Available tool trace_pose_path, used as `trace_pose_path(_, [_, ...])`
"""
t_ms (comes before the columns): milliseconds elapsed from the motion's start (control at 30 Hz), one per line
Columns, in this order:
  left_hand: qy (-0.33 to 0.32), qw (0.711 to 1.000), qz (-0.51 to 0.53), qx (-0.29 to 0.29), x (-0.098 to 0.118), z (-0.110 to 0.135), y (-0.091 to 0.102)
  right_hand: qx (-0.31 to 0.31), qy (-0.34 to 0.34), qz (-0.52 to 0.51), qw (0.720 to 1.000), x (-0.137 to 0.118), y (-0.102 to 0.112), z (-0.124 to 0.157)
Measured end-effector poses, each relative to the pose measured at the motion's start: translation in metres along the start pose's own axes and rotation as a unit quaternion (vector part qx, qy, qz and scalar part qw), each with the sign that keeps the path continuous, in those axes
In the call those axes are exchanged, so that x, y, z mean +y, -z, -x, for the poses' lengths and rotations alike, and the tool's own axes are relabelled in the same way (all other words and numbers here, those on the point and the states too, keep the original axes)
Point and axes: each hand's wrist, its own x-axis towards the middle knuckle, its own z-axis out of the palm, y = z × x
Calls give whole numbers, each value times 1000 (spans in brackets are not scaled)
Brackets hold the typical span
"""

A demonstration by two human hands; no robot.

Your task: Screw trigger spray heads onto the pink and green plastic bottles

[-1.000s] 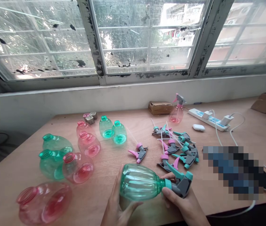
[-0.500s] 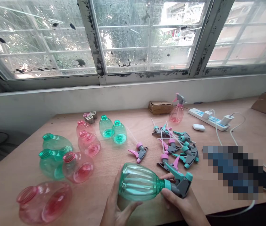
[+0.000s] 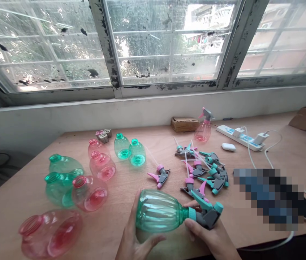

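A clear green spray bottle lies sideways between my hands, above the front of the table. My left hand is wrapped round its base end, thumb underneath. At the neck, the fingers and thumb of my right hand close on the teal collar of the grey and teal spray head, which is seated on the bottle's mouth. Just beyond lies a heap of loose pink and teal spray heads with thin tubes. One pink spray head rests apart, left of the heap.
Open pink bottles and green bottles stand or lie to the left. Farther back are a cardboard box, an assembled pink spray bottle and small grey blocks. A power strip, white case and cables lie right.
Both hands keep their hold on the green spray bottle. The bottle and spray head have shifted very slightly, with the head a touch lower and to the right.
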Motion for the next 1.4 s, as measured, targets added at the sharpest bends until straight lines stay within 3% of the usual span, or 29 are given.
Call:
trace_pose_path(167, [-6,1000,-13,13,0,2,-1,-27,11,33,999,4,5,-2])
trace_pose_path(267, [-12,1000,4,7,0,1,0,-12,6,43,999,2,4,-1])
trace_pose_path(500, [19,998,-12,-60,1,-4,9,17,22,46,999,3,2,-1])
trace_pose_path(733, [-10,998,-52,-41,-4,-3,7,35,31,13,999,11,9,-5])
trace_pose_path(967, [-7,999,18,-49,-8,-1,8,19,14,19,1000,4,7,0])
trace_pose_path(1167, [13,998,-34,-56,-8,0,5,90,31,25,995,4,3,-1])
trace_pose_path(1400, [-19,999,16,-43,-9,3,3,67,30,30,997,3,3,0])
